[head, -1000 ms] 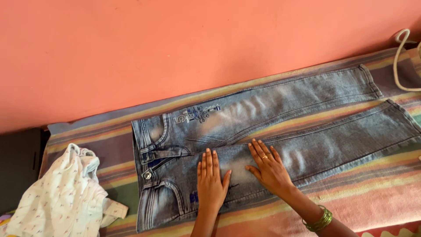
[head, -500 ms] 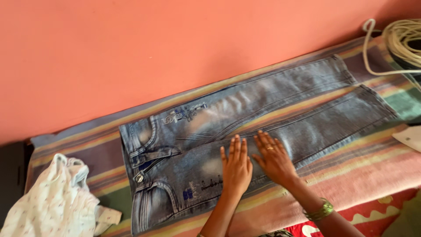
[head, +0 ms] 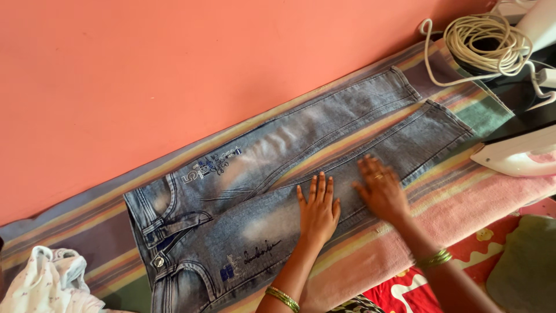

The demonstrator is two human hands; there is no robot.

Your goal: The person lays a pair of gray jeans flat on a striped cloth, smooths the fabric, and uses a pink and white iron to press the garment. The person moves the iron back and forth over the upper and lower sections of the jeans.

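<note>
Nearest the camera, two forearms with green-gold bangles reach up from the bottom edge. The left hand [head: 317, 210] lies flat and open, fingers together and pointing away, its palm pressed on the thigh of the nearer leg of a pair of faded blue jeans [head: 278, 191]. Just beside it, the right hand [head: 381, 190] is also spread open and flat on the same leg, closer to the knee (a ring shows on one finger); it is a little blurred. Neither hand grips anything. Both rest palm-down, which pins the denim and keeps it flat.

The jeans lie front-up and fully spread on a striped cloth [head: 463, 191] that covers the surface, waistband toward the left, hems toward the upper right. The two legs run side by side with a narrow gap between them, so each lies in a single smooth layer.

At the lower left corner a crumpled white printed garment [head: 46, 284] sits apart from the jeans, clear of the spread denim.

Farther off to the right, a white iron [head: 515, 153] rests near the hems but not touching them, and behind it sits a coiled pale cord [head: 486, 40]. Beyond everything stands a plain salmon-pink wall [head: 174, 75], with the far leg lying close along it.
</note>
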